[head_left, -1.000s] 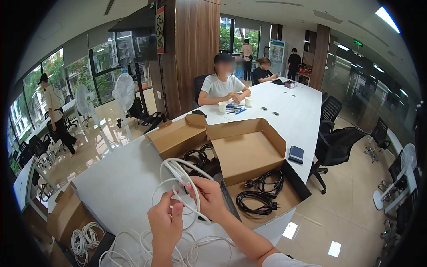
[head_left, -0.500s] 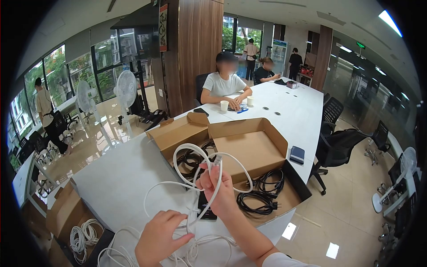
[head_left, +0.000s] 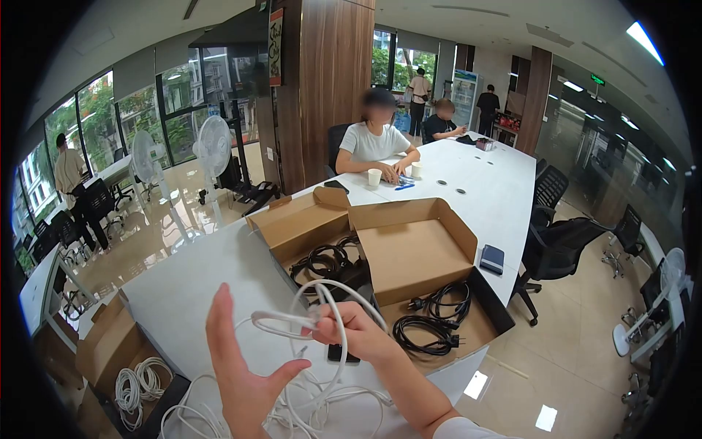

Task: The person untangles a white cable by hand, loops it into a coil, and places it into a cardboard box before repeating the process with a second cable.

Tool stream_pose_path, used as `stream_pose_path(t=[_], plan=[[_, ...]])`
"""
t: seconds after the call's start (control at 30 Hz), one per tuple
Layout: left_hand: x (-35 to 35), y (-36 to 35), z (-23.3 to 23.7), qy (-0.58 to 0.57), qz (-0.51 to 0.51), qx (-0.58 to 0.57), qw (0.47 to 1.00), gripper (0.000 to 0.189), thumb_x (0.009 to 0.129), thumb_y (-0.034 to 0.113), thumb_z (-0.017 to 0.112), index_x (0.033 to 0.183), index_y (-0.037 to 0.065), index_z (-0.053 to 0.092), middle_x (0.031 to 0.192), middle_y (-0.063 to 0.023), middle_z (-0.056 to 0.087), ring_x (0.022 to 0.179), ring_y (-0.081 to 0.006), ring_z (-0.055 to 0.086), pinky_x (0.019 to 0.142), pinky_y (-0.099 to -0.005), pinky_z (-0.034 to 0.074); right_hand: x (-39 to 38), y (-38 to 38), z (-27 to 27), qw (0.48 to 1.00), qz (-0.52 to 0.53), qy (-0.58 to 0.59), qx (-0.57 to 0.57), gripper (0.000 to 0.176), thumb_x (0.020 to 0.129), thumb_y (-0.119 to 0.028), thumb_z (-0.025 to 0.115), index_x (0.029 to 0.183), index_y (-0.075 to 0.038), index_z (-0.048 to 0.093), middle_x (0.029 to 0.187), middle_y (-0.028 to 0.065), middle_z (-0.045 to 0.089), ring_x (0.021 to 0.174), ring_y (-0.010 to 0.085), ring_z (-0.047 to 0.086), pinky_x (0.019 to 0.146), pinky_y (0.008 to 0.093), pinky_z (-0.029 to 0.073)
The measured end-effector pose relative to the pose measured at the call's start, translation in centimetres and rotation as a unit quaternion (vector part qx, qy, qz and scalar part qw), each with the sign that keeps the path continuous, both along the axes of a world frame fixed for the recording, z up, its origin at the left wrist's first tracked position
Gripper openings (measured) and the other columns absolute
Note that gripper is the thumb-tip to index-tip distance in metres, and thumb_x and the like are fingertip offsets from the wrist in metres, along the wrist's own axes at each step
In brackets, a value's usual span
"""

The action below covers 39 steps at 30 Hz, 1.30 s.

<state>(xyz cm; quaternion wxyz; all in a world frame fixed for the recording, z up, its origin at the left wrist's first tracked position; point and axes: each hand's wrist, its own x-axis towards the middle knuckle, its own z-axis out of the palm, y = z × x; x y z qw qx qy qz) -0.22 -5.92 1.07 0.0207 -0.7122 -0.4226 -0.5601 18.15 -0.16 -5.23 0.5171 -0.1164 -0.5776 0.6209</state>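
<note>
Loops of a white network cable (head_left: pixel 338 293) are pinched in my right hand (head_left: pixel 355 333), held above the near part of the white table (head_left: pixel 212 293). To the left, my left hand (head_left: pixel 245 366) is raised with thumb and fingers spread wide, and nothing is in its grasp. A cable end with a connector hangs near the left thumb. More loose white cable (head_left: pixel 340 399) lies tangled on the table below both hands. Partly covered by the right hand and cable is a dark phone-like object (head_left: pixel 342 353).
Two open cardboard boxes (head_left: pixel 417 252) hold coiled black power cables (head_left: pixel 428 333). At lower left, another box (head_left: pixel 102 347) contains coiled white cables (head_left: pixel 139 388). A dark notebook (head_left: pixel 492 259) lies near the right edge. A person (head_left: pixel 376 139) sits across, beside paper cups (head_left: pixel 374 176).
My left hand has risen and opened, letting go of the cable. My right hand has lowered slightly and turned, and the cable loops have tipped leftward.
</note>
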Motion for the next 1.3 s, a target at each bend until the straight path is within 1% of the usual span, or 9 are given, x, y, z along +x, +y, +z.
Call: stream_pose_path(t=[0.17,0.2,0.4,0.6,0.77,0.9,1.03,1.17,1.3], plan=[[-1.3,0.7,-1.3,0.137,-0.113,-0.082,0.981,0.058,0.070,0.037,0.077,0.112,-0.001,0.060,0.107,-0.0146,0.060,0.093,-0.0353,0.057,0.080,-0.0408,0.046,-0.3,-0.5,0.8,0.983,-0.021,-0.172,0.067,0.030,0.094,-0.025,0.060,0.100,0.004,0.065,0.073,0.0000,0.059,0.064,0.0047,0.046,0.056,0.0213,0.038],[-0.8,0.3,-1.0,0.091,-0.097,-0.125,0.983,0.036,0.080,0.028,0.069,0.102,0.000,0.064,0.096,-0.0138,0.063,0.089,-0.0345,0.059,0.073,-0.0397,0.046,-0.7,-0.6,0.4,0.972,-0.082,-0.192,0.105,0.025,0.093,-0.024,0.061,0.093,0.000,0.067,0.060,0.0025,0.054,0.053,0.0082,0.040,0.048,0.0258,0.036],[-2.3,0.9,-2.1,0.112,-0.155,-0.284,0.940,0.036,0.095,0.030,0.052,0.101,-0.004,0.062,0.071,-0.0130,0.063,0.058,-0.0273,0.060,0.058,-0.0322,0.047,-0.6,-1.1,2.3,0.923,-0.115,-0.294,0.219,0.016,0.089,-0.016,0.065,0.095,-0.002,0.069,0.054,0.0082,0.049,0.048,0.0135,0.037,0.046,0.0287,0.034],[-1.7,1.7,-2.2,-0.036,-0.261,-0.392,0.882,0.031,0.096,0.022,0.049,0.108,-0.004,0.059,0.072,-0.0107,0.064,0.057,-0.0128,0.054,0.054,-0.0270,0.042,-0.6,-1.4,1.6,0.928,-0.109,-0.287,0.212,0.013,0.087,-0.014,0.066,0.091,-0.001,0.066,0.058,0.0083,0.052,0.048,0.0157,0.042,0.046,0.0290,0.036],[-0.3,2.9,-3.4,-0.136,-0.213,-0.318,0.914,0.030,0.097,0.021,0.048,0.108,-0.004,0.060,0.069,0.0008,0.057,0.058,-0.0060,0.045,0.053,-0.0209,0.036,-1.2,-1.4,2.1,0.915,-0.200,-0.233,0.262,0.028,0.087,-0.010,0.065,0.112,-0.001,0.058,0.091,0.0128,0.063,0.075,0.0199,0.060,0.067,0.0298,0.049],[-2.1,3.3,-3.2,-0.240,-0.145,-0.298,0.912,0.029,0.098,0.023,0.047,0.102,-0.002,0.062,0.062,0.0068,0.043,0.054,-0.0018,0.034,0.048,-0.0195,0.026,0.3,-0.6,2.1,0.932,-0.250,-0.190,0.179,0.035,0.089,-0.008,0.062,0.121,0.001,0.051,0.115,0.0098,0.058,0.106,0.0164,0.055,0.091,0.0296,0.045],[-3.5,4.6,-3.9,-0.453,-0.091,-0.166,0.871,0.031,0.100,0.028,0.048,0.106,0.000,0.060,0.060,0.0091,0.029,0.052,-0.0001,0.022,0.045,-0.0208,0.016,2.1,-0.2,1.9,0.977,-0.215,-0.007,0.007,0.021,0.093,-0.002,0.052,0.113,0.002,0.057,0.105,0.0064,0.063,0.102,0.0126,0.057,0.091,0.0265,0.045],[-5.1,5.2,-3.9,-0.567,-0.128,-0.050,0.812,0.032,0.100,0.029,0.049,0.112,0.001,0.057,0.062,0.0079,0.023,0.052,-0.0020,0.017,0.046,-0.0215,0.015,4.4,0.7,0.7,0.964,-0.167,-0.203,0.031,0.014,0.089,-0.003,0.055,0.098,0.002,0.064,0.086,0.0033,0.066,0.076,0.0087,0.059,0.068,0.0244,0.048],[-5.0,4.5,-2.9,-0.631,-0.132,0.014,0.765,0.029,0.099,0.027,0.052,0.112,0.001,0.057,0.065,0.0061,0.023,0.053,-0.0036,0.017,0.047,-0.0221,0.017,4.0,0.0,1.0,0.847,-0.147,-0.463,0.216,0.016,0.083,-0.007,0.058,0.093,0.004,0.064,0.084,0.0209,0.065,0.077,0.0358,0.063,0.068,0.0393,0.051]])
